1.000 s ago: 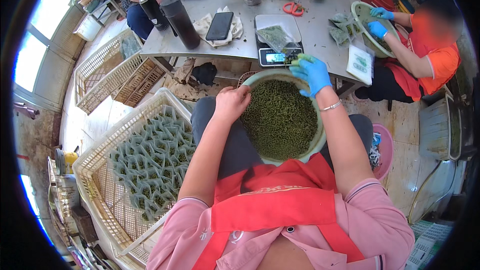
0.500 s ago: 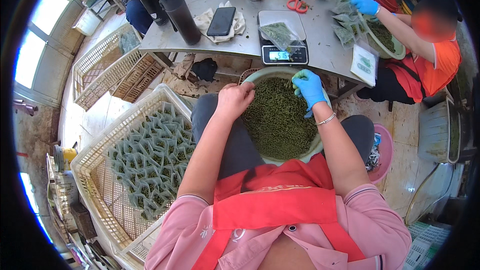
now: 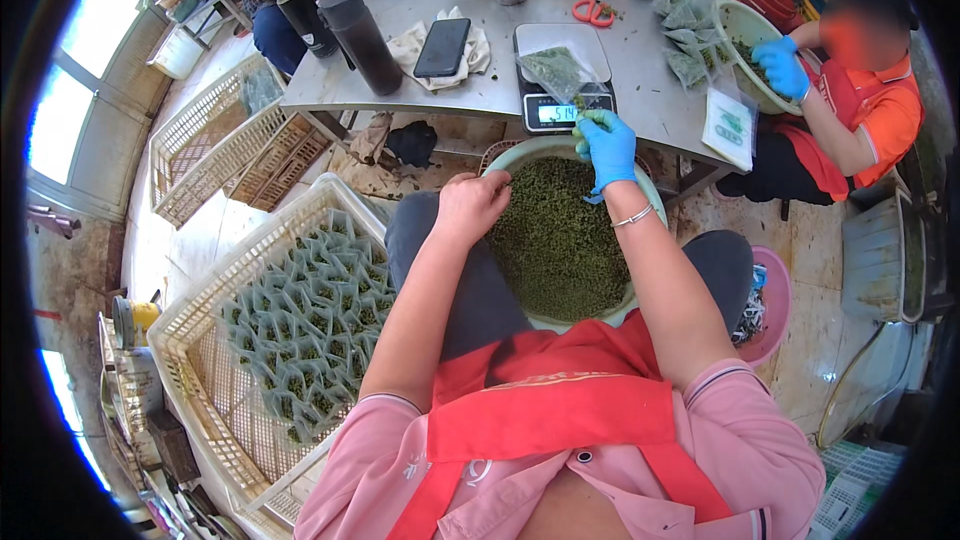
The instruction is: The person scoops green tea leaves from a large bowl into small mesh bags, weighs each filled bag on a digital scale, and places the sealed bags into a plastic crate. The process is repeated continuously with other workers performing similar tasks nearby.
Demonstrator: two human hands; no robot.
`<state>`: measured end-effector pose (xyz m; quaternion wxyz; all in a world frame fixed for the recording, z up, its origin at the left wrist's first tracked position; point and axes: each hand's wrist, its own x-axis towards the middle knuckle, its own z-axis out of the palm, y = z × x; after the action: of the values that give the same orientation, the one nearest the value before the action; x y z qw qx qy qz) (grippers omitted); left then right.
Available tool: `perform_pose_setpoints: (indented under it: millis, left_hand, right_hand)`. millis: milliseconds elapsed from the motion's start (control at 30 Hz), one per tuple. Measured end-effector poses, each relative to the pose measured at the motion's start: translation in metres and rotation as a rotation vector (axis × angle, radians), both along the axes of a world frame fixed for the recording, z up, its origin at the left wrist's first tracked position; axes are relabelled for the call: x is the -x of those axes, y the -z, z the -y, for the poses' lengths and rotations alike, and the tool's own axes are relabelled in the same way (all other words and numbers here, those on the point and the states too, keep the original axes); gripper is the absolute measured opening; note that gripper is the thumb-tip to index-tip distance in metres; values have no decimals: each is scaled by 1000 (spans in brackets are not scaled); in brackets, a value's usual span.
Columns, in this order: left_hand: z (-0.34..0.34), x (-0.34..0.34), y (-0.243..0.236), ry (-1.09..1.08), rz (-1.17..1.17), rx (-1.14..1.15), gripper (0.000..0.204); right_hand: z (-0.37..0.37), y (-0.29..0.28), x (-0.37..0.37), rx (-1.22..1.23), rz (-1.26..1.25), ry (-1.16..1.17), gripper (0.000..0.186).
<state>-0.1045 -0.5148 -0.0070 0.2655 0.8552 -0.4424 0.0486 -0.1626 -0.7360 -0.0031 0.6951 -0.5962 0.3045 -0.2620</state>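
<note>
A clear plastic bag of small green berries (image 3: 551,67) lies on the digital scale (image 3: 590,44), its display lit, straight ahead of my gloved right hand (image 3: 604,143) and forward and to the right of my bare left hand (image 3: 475,202). My right fingers draw together at the scale's front edge, just beside the bag's near end; I cannot tell whether they grip anything. My left hand curls at the left rim of the basin (image 3: 540,148), its grasp unclear. Loose green berries (image 3: 560,240) fill that basin between my thighs. Red scissors (image 3: 594,12) lie beyond the scale on the steel table (image 3: 640,80), a phone (image 3: 441,48) to its left. At my left, filled bags (image 3: 310,320) crowd a plastic crate (image 3: 205,380); to the right, a co-worker's blue-gloved hand (image 3: 783,67) works over a second basin (image 3: 727,37).
</note>
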Motion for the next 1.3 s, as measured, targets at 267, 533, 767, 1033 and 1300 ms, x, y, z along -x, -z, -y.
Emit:
perform_pose_setpoints:
  millis: [267,533,767,1033,1300]
  left_hand:
    - [5,3,-8,2,-26,-42,14]
    - [33,0,-10,161,170,258,41]
    - [73,-5,1,226,344,3,58]
    - [30,16,1,372,142,180,27]
    - [30,11,6,-3,-143,283,14]
  right_hand:
    - [3,-13,-9,579,-32,-37,42]
    - [-45,27,103,880,-288,-439,24]
    - [-111,122,153,1167,-774,-1211,21]
    - [-80,101,141,744,-622,-1072,15]
    - [1,-8,75,53,-134,-398,12]
